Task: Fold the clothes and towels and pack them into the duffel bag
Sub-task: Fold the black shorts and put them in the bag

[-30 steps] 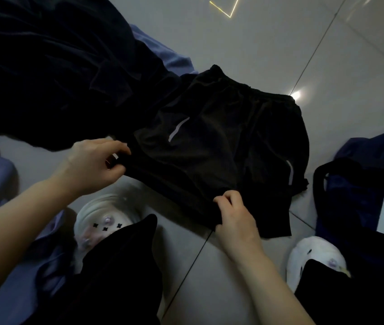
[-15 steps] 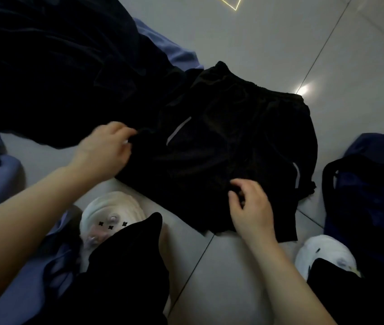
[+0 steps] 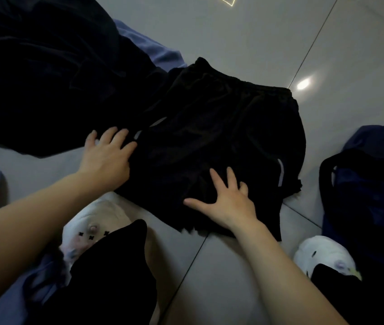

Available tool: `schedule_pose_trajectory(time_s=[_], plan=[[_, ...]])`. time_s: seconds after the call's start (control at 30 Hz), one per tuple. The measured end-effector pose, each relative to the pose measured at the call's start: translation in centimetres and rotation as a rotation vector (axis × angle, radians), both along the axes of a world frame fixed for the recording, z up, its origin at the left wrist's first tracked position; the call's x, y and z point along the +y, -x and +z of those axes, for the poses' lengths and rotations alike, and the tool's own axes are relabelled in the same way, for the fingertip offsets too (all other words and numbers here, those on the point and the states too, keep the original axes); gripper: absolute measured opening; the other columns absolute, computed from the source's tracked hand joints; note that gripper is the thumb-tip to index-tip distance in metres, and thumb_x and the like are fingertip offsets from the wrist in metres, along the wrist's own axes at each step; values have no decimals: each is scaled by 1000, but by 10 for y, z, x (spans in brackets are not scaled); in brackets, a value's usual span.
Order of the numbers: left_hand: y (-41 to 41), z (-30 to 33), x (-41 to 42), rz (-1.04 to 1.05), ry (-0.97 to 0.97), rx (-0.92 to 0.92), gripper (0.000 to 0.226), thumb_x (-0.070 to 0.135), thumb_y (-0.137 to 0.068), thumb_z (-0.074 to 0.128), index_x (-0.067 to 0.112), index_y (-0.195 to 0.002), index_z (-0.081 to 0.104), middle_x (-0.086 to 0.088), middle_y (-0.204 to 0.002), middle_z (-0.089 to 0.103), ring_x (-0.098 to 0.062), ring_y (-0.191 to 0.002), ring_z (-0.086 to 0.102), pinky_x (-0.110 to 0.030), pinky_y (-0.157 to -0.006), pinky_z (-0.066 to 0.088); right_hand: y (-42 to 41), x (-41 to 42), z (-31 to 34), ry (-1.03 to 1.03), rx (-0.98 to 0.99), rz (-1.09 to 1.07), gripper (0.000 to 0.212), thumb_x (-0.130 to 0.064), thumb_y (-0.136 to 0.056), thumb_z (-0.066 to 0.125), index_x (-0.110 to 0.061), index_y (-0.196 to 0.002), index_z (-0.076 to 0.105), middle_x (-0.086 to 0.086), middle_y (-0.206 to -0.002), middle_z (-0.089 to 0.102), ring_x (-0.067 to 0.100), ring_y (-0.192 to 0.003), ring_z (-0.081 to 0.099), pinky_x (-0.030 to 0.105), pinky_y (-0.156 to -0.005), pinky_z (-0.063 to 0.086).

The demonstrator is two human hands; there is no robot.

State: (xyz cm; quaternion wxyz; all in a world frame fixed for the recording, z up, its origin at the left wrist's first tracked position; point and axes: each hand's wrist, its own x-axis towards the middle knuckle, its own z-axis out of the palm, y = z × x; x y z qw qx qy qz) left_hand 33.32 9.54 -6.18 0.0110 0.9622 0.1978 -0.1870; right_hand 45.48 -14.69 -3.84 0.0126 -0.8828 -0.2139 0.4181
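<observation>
- Black lightweight shorts with pale reflective strips lie spread on the grey tiled floor, waistband at the far side, leg hems toward the person.
- Left hand: fingers straight and spread, flat on the left leg of the shorts where it meets the large dark garment heap. Nothing gripped.
- Right hand: fingers splayed, palm pressing the near hem. Also holding nothing (both read as smoothing, a judgement).
- Dark navy duffel bag with black strap sits at the right, near the shorts but apart from them; a white sheet lies on it at the frame edge.
- Step in hand, judged: flattening before the first fold. Packing not yet begun for this item.
- Risk 1: the shorts' left edge overlaps the dark heap; a fold taken from that side could drag heap fabric along, black on black being hard to tell apart in this dim light.
- Risk 2: thin slippery cloth on glossy tile may slide under the palms, skewing the fold line.
- Risk 3: white shoes sit close to the near hem; fabric could catch on them.
</observation>
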Motion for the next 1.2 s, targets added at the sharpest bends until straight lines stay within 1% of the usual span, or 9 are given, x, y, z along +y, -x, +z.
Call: schedule_pose_trajectory(time_s=[0.07, 0.17, 0.37, 0.5, 0.63, 0.8, 0.97, 1.1, 1.2], plan=[[-10, 8, -17, -65, 38, -271, 46, 27, -83, 39, 11, -117, 66, -16, -131, 56, -39, -121, 51, -56, -92, 41, -9, -11, 8, -224, -71, -57, 87, -77, -76, 52, -38, -148, 25, -10, -160, 0, 24, -144, 14, 42, -106, 35], [-31, 16, -64, -292, 171, -452, 44, 34, -84, 40, 14, -112, 68, -12, -124, 61, -36, -112, 59, -46, -83, 50, -20, -49, 5, -437, -401, -198, 47, -39, -90, 60, -19, -132, 52, 4, -144, 37, 23, -128, 41, 36, -98, 43], [-61, 0, -132, -415, 375, 80, 71, 60, -92, 40, 35, -151, 10, 4, -161, 3, -19, -147, 7, -42, -118, 17, -30, -128, -22, -58, -238, -615, 57, -42, -83, 70, -13, -128, 49, 12, -127, 48, 33, -116, 50, 44, -96, 44], [-49, -13, -119, -453, 350, -67, 67, 50, -82, 67, 18, -137, 47, -8, -152, 36, -27, -141, 32, -39, -111, 32, -39, -131, -32, -137, -208, -649, 16, -26, -92, 60, -12, -97, 54, 7, -102, 58, 26, -93, 56, 36, -78, 45], [-35, -23, -108, -483, 337, -171, 60, 29, -66, 86, 11, -118, 62, -15, -131, 57, -33, -124, 53, -40, -101, 36, -62, -154, -20, -201, -278, -800, 10, -19, -95, 54, -12, -93, 47, 5, -89, 53, 25, -84, 51, 31, -69, 34], [-28, -25, -96, -493, 361, -139, 62, 24, -68, 85, 9, -123, 61, -15, -136, 54, -31, -127, 49, -22, -113, 20, -68, -167, -17, -48, -273, -495, 6, -18, -96, 52, -15, -97, 46, 7, -91, 54, 25, -81, 49, 32, -68, 39], [-33, -17, -106, -544, 341, -130, 61, 62, -81, 51, 18, -123, 59, -11, -135, 53, -32, -128, 49, -48, -99, 47, -72, -155, -22, -137, -314, -446, 36, -10, -88, 58, -13, -123, 48, 13, -124, 51, 32, -105, 54, 39, -87, 47], [-38, -18, -124, -533, 352, -5, 78, 80, -83, 17, 37, -144, 37, -5, -158, 20, -29, -146, 16, -52, -112, 24, -105, -148, -16, -290, -355, -275, 53, -2, -85, 56, -16, -136, 47, 8, -136, 45, 29, -120, 46, 37, -99, 39], [-32, -30, -115, -480, 366, 5, 79, 85, -78, 0, 47, -148, 4, 1, -160, -4, -23, -147, -9, -45, -118, 2, -125, -139, -16, -99, -253, 83, 33, -4, -83, 58, -15, -113, 59, 8, -120, 52, 30, -110, 51, 35, -83, 43]])
